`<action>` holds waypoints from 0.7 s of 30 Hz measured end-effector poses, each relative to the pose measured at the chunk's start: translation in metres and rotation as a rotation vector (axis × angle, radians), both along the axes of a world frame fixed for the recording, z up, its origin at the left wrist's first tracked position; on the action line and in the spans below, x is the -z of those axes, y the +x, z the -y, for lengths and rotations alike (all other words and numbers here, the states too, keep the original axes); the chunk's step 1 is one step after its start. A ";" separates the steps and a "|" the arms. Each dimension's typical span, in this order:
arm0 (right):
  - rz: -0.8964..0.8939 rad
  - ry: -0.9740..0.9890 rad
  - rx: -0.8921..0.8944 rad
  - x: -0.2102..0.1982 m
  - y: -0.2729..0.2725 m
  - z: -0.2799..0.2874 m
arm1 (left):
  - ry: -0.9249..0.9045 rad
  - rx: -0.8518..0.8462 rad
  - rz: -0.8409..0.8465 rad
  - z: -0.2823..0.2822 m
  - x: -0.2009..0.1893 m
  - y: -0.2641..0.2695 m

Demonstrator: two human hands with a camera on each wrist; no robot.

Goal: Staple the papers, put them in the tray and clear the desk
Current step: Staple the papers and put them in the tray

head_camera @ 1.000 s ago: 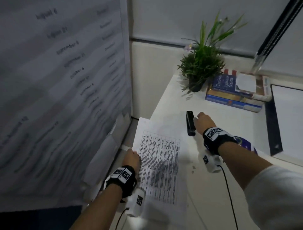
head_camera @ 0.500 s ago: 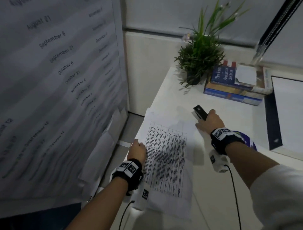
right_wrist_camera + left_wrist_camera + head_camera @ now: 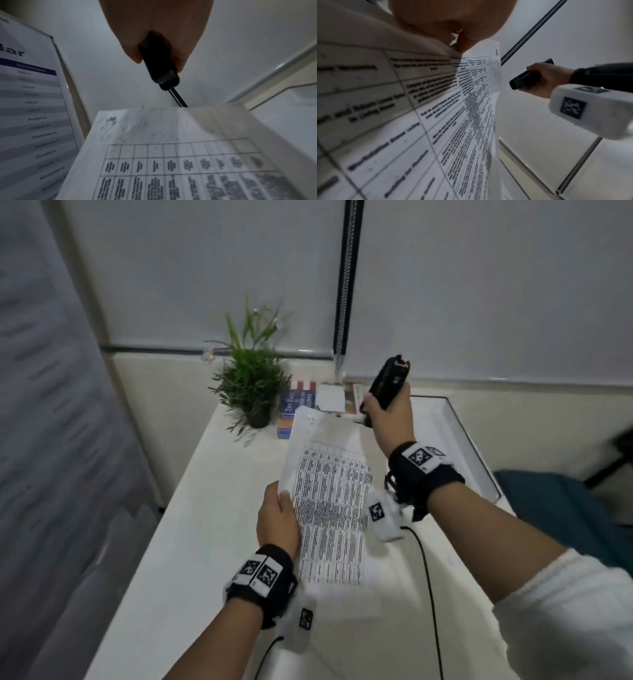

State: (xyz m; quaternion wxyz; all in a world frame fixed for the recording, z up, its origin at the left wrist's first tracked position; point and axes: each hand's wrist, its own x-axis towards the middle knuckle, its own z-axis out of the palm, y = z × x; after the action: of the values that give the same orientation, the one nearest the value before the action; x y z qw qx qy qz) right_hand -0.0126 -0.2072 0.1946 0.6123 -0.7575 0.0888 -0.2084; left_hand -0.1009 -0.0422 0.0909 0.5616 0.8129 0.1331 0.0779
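the person's left hand (image 3: 278, 520) pinches the papers (image 3: 330, 501) at their left edge, thumb on the printed face and the other fingers hidden behind the sheets, so the papers are lifted off the white desk (image 3: 191, 529) and tilt up and away, their far end raised toward the wall. the top sheet carries a printed table of small text, and in the left wrist view the same hand (image 3: 447, 20) shows at the top edge of the papers (image 3: 423, 121), the print too blurred to read. the right hand (image 3: 388, 414) is curled round a black stapler (image 3: 387, 383), held in the air above the far right corner of the papers with its front end pointing up toward the wall; the stapler is just beside that corner but whether it touches the paper cannot be told. in the right wrist view the fingers (image 3: 184, 56) wrap the stapler (image 3: 159, 65) from both sides, its tip pointing away past the far edge of the papers (image 3: 171, 155). at the back of the desk stands a small green potted plant (image 3: 251, 385), and beside it lies a stack of books (image 3: 301, 409), partly hidden behind the raised papers. a clear tray (image 3: 476, 460) sits on the right side of the desk. a wall calendar (image 3: 32, 108) hangs to the left.
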 end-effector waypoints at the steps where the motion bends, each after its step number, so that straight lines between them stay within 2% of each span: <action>1: 0.020 0.005 -0.007 -0.007 -0.001 0.005 | -0.021 0.005 0.008 0.014 -0.004 -0.003; 4: 0.022 0.006 -0.042 -0.018 0.000 0.011 | -0.032 0.013 0.029 0.050 -0.013 -0.010; 9: -0.053 -0.071 -0.113 -0.013 0.010 0.010 | -0.094 0.008 -0.005 0.091 -0.016 -0.019; 13: -0.138 -0.153 -0.137 -0.001 0.022 0.003 | -0.095 0.000 -0.049 0.096 -0.006 -0.016; 21: -0.196 -0.253 -0.128 0.013 0.030 0.011 | -0.066 0.051 -0.052 0.103 0.001 -0.021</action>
State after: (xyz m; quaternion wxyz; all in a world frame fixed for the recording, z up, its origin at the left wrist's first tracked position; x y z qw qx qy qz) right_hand 0.0178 -0.2182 0.1819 0.5126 -0.8492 0.0729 -0.1038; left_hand -0.1223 -0.1450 0.0902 0.5862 0.7989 0.1295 0.0380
